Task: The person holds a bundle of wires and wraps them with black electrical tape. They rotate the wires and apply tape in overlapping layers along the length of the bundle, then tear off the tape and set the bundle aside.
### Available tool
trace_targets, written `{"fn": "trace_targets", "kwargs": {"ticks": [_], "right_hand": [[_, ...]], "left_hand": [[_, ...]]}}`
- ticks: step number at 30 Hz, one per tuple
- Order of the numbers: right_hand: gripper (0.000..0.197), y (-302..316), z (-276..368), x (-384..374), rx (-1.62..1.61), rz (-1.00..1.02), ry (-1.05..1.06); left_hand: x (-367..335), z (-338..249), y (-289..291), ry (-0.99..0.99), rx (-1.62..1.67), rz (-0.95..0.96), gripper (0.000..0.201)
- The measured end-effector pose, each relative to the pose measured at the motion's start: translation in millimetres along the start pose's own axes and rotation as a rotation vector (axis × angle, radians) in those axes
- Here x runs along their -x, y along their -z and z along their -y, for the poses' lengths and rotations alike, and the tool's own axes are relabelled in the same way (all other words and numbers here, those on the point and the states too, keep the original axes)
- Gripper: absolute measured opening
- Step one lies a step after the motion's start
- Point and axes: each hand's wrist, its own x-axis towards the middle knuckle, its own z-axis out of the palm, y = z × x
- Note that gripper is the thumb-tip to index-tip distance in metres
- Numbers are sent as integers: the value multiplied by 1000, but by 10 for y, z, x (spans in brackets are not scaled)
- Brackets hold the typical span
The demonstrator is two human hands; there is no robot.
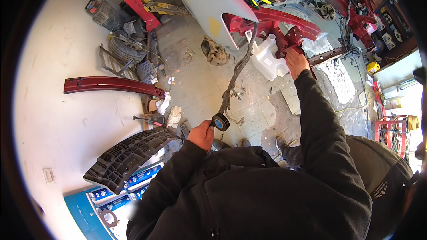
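My left hand (202,136) is closed, its fingers at the edge of a roll of black tape (220,122) with a blue centre. The roll lies against the lower end of a dark wrapped wiring harness (238,72), which runs up to the car's front corner. Further off, my right hand (296,63) reaches out with its fingers extended against the red metal front end (291,40), their tips partly hard to make out. Just left of those fingers hangs a white plastic fluid reservoir (268,58) with a neck on top.
A grey fender (209,4) is on the car. At the left are a dark red bumper beam (111,85), a tyre (126,49) and a black plastic part (131,158) above a blue shelf (82,215). Another person (378,178) is close on my right. Cables cross the floor.
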Motion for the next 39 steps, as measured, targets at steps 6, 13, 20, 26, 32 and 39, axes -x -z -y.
{"fn": "trace_targets", "kwargs": {"ticks": [6, 13, 20, 26, 32, 39], "right_hand": [[81, -227, -439, 367, 1669, 469, 769], [87, -539, -754, 710, 1798, 503, 695], [78, -600, -901, 878, 1654, 493, 680], [27, -1234, -1235, 1917, 787, 563, 12], [67, -1634, -1416, 2580, 865, 607, -335], [66, -1807, -1456, 2742, 684, 385, -618]], "left_hand": [[-23, -3, -6, 86, 25, 69, 28], [-45, -34, 34, 116, 12, 94, 29], [-17, -32, 50, 114, 49, 79, 29], [-18, -73, 71, 112, -19, 80, 30], [-64, -160, 7, -40, -335, 131, 36], [-52, -189, -15, -22, -417, 157, 28]]}}
